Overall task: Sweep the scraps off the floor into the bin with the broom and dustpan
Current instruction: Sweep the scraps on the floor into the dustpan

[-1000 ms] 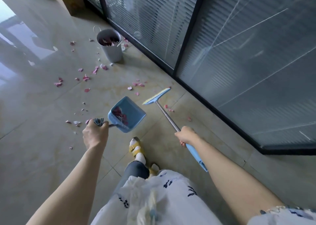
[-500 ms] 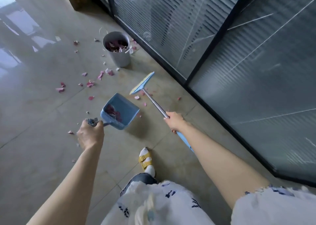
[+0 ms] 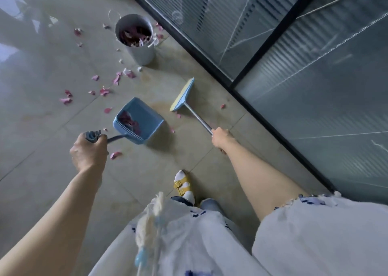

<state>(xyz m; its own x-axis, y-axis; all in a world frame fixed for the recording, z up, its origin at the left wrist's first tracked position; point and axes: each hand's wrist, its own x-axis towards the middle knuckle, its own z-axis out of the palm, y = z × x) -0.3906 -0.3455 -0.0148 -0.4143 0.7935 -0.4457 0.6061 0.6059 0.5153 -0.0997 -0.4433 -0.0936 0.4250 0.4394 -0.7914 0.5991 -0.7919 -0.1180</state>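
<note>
At the near edge: a white garment (image 3: 189, 244) with blue print, cut off by the frame. Just beyond it, one foot in a white sock and yellow sandal (image 3: 182, 186) stands on the tiled floor (image 3: 42, 181).

- Left hand (image 3: 88, 152): fingers wrapped tight round the grey-blue grip of the dustpan (image 3: 144, 118), knuckles up.
- Dustpan: light blue, boxy, with a comb-toothed near rim. It sits ahead of the left hand with its mouth turned away. A small heap of dark pink pieces lies inside. Whether its lip touches the floor cannot be told.
- Right hand (image 3: 220, 138): closed round the metal shaft of the broom (image 3: 182, 95). The fingertips and the shaft's near end are hidden behind hand and forearm.
- Broom: flat blue head with a pale yellow edge, down at the floor just right of the dustpan (bristles too blurred to make out).
- Scraps (image 3: 105, 91): pink, petal-like, strewn left of and beyond the dustpan, with a few near the broom.
- Bin (image 3: 142, 53): a grey metal cylinder, upright, farthest off and partly filled with pink pieces. It stands beside the dark-framed glass partition (image 3: 315, 65).
</note>
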